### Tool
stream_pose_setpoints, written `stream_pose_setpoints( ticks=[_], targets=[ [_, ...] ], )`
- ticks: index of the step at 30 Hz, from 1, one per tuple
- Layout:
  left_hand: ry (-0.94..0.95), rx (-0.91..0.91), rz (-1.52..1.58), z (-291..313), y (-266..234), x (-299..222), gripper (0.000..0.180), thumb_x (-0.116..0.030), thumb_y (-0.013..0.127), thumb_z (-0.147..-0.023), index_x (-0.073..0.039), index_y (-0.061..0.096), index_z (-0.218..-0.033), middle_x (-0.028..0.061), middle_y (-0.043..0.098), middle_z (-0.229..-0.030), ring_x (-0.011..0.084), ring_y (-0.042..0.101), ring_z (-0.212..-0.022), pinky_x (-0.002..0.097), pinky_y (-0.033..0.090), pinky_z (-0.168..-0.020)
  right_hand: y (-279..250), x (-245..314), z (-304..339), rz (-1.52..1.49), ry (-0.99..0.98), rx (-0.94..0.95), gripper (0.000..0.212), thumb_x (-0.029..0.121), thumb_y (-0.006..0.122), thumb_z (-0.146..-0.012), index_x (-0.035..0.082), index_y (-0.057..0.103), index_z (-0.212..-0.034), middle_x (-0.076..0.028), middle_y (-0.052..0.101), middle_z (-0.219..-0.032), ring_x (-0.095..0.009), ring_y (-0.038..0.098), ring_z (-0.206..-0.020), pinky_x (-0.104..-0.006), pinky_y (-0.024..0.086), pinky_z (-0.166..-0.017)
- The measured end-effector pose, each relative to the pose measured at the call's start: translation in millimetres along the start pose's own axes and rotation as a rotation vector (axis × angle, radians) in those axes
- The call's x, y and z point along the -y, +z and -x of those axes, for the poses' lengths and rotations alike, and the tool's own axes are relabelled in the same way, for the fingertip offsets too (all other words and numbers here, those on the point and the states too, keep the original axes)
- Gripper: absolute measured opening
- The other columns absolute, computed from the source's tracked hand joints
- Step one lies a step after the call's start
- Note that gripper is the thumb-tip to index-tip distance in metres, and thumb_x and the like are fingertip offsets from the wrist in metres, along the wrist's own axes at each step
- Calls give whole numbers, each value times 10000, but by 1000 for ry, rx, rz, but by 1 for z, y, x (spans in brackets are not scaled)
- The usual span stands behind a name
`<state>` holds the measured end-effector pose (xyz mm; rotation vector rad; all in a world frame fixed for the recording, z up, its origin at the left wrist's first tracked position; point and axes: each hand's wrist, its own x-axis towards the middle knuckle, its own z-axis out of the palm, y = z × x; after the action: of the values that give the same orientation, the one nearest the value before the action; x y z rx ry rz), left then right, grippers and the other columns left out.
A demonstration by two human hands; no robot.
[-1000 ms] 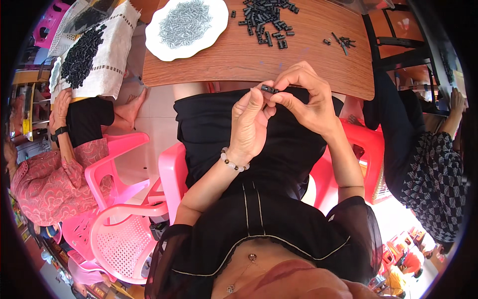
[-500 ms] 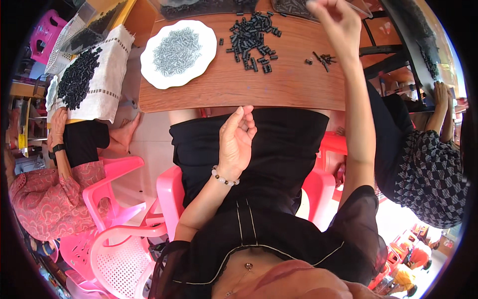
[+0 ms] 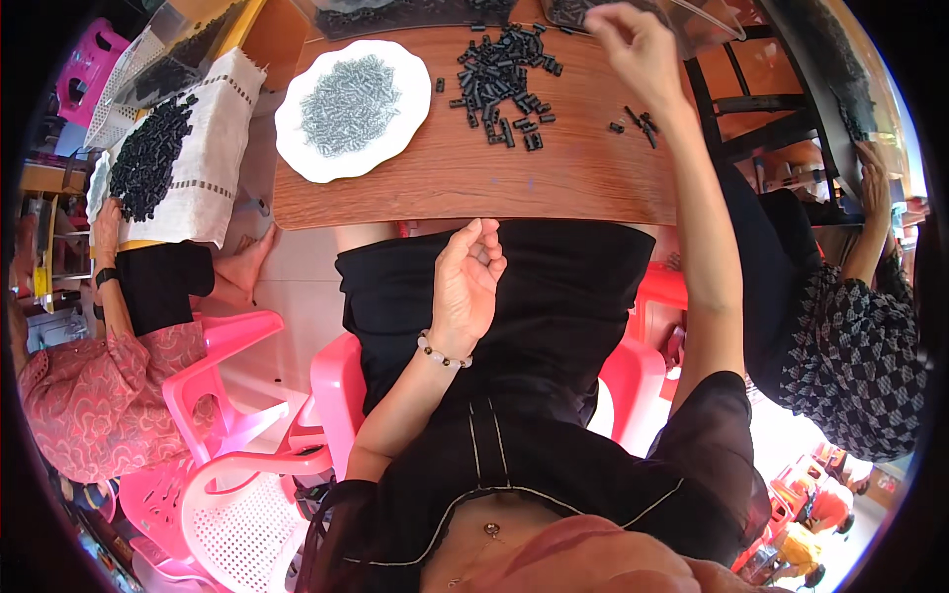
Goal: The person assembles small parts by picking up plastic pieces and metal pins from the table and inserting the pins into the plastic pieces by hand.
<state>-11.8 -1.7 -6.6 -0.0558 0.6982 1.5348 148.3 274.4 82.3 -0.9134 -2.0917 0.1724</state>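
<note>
My left hand [image 3: 470, 277] hovers over my black-clad lap just below the wooden table's [image 3: 465, 193] near edge. Its fingers are loosely curled and nothing shows in it. My right hand [image 3: 638, 44] reaches to the table's far right, fingers bent down beside a clear plastic tub [image 3: 710, 22]; I cannot see whether it holds a part. A pile of small black parts [image 3: 499, 74] lies mid-table, and a few loose black parts [image 3: 638, 124] lie under my right wrist. A white plate of small grey metal pieces [image 3: 346, 104] sits at the left.
A white sack with a heap of black parts [image 3: 163, 148] lies left of the table. A person in a pink patterned top [image 3: 89, 395] sits at left among pink plastic chairs [image 3: 232, 395]. Another person in a checked garment [image 3: 840, 346] sits at right by a black metal frame [image 3: 751, 109].
Both hands held a small black part together over my lap a second ago. The right hand has since reached out to the far right of the table; the left stayed over the lap and curled.
</note>
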Motion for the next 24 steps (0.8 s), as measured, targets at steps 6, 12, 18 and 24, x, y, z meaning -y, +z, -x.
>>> stream_pose_setpoints(
  ticks=[6,12,18,24],
  targets=[
    [-64,-14,13,-1,2,5,153,-190,595,-920,-40,612,-940,3,559,-829,115,501,-749,250,429,-663,25,-15,44,183,72,190,276,240,702,-831,89,690,-1062,-62,685,-919,-241,525,-903,-398,489,-796],
    [-62,-21,12,-1,1,5,156,-194,595,-921,-41,615,-950,3,562,-828,113,503,-747,247,433,-661,35,-12,47,221,152,268,287,286,698,-831,85,699,-1037,-76,651,-849,-253,525,-900,-398,481,-784],
    [-59,-12,-40,0,2,6,213,-233,630,-910,-30,636,-975,-11,587,-839,73,523,-746,225,427,-672,30,-5,52,131,178,253,258,278,710,-820,57,704,-953,-90,638,-802,-242,566,-849,-387,492,-760],
    [-15,28,-112,3,12,-2,284,-253,607,-934,-1,634,-1062,33,640,-885,86,565,-720,222,460,-666,4,59,77,-344,308,209,254,99,783,-760,17,632,-946,-49,656,-844,-114,628,-754,-258,510,-719]
  ],
)
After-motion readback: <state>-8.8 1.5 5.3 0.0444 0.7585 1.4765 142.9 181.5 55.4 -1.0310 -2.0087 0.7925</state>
